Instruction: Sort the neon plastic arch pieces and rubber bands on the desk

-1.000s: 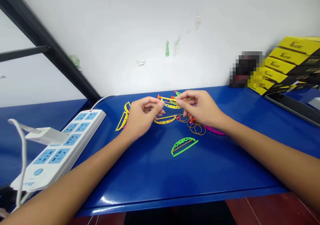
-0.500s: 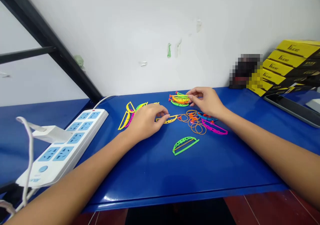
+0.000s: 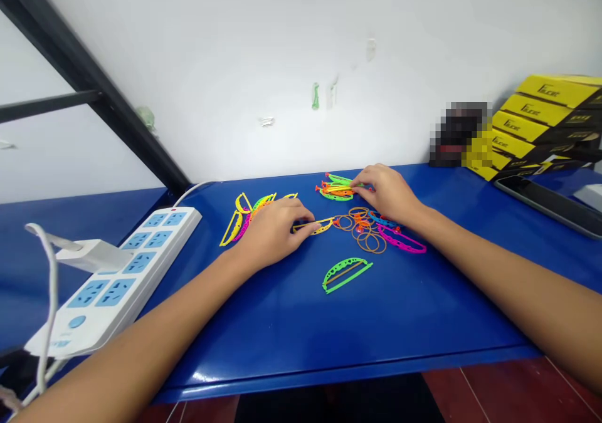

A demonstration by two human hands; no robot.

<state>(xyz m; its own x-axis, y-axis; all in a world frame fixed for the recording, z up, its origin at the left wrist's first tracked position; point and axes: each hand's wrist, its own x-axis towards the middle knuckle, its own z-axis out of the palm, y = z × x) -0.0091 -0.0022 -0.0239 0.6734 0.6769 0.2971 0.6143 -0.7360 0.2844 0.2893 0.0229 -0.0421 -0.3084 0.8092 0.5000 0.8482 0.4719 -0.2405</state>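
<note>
A yellow toy bow [image 3: 324, 225] lies on the blue table, its left part between the curled fingers and thumb of my left hand [image 3: 285, 225]. My right hand [image 3: 383, 188] reaches to a pile of small toy bows and red-tipped arrows [image 3: 336, 195] near the wall. Its fingertips pinch the right end of a thin yellow piece, apparently a toy bow seen edge-on. Tan rubber bands [image 3: 371, 242] lie between the hands, beside a blue bow [image 3: 383, 220] and a magenta bow [image 3: 402, 240]. Closer to me rests a green bow [image 3: 345, 275] with a band strung across it.
More coloured bows [image 3: 231, 229] lie left of my left hand, partly hidden by it. A white power strip [image 3: 117, 279] with a plugged-in adapter stands at the left. Yellow-and-black boxes [image 3: 545, 106] are stacked at the right, by a dark phone [image 3: 550, 203].
My right hand has shifted slightly on the pile, and the yellow piece there now looks thinner, as if turned. My left hand has stayed by its yellow bow. The view moved slightly.
</note>
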